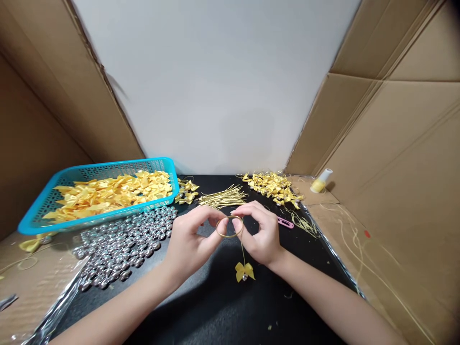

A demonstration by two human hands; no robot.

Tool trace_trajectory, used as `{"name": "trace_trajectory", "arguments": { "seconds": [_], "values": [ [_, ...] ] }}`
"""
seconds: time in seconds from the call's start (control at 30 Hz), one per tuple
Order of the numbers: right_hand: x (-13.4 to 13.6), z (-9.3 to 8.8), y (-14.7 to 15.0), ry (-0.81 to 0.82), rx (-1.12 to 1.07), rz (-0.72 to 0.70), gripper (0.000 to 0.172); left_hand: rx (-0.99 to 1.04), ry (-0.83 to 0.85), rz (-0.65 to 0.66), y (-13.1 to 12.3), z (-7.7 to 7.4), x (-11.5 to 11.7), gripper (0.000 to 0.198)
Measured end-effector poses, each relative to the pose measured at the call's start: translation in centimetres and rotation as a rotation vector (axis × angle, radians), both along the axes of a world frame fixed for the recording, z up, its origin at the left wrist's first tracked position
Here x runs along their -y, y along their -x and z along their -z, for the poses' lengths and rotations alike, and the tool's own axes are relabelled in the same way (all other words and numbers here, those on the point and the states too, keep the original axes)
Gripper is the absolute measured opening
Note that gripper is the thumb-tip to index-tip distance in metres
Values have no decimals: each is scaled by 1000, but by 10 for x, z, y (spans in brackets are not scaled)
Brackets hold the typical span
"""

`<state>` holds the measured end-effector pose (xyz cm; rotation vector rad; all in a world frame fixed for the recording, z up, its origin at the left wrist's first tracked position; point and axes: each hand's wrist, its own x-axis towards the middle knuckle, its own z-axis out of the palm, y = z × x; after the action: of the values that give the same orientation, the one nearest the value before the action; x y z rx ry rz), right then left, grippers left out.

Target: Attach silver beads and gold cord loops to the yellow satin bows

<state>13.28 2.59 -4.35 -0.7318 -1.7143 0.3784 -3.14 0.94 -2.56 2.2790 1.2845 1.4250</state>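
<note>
Between my two hands, near the middle of the head view, is a loop of gold cord (229, 236). My left hand (192, 239) pinches its left side between thumb and forefinger. The right side is pinched the same way by my right hand (263, 235). From the cord below my right hand hangs a yellow ribbon bow (239, 271) with a small silver bead at its centre. Behind the hands, a bundle of gold cords (224, 195) lies on the black work surface (215, 311).
A turquoise basket (97, 216) of yellow bows stands at the left, with many silver beads (125, 244) before it. Finished-looking bows (275, 187) are piled back right, near a pink-handled cutter (285, 222), cord scraps (305, 224) and a small white-capped bottle (321, 182). Cardboard walls (395, 158) flank both sides.
</note>
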Motion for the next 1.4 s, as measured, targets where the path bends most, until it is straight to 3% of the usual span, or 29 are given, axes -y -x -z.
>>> {"name": "trace_trajectory", "arguments": {
  "seconds": [0.2,0.43,0.87,0.97,1.13,1.23,1.4],
  "values": [
    [-3,-6,-2,64,33,-56,9,-10,15,19,0,1,0,10],
    [-6,-10,-7,324,57,-91,12,-26,79,27,-1,4,-2,13],
    [-4,-27,-22,322,296,-88,13,-51,179,71,-2,9,-6,8],
    [3,-13,-33,434,297,-77,13,-176,334,151,-1,16,-7,9],
    [24,35,-53,717,309,-89,13,-492,619,268,-7,43,-4,13],
    [36,53,-58,777,352,-49,14,-516,650,279,-15,58,1,14],
    [46,59,-56,749,429,-29,13,-501,641,280,-21,66,6,10]
  ]
}}
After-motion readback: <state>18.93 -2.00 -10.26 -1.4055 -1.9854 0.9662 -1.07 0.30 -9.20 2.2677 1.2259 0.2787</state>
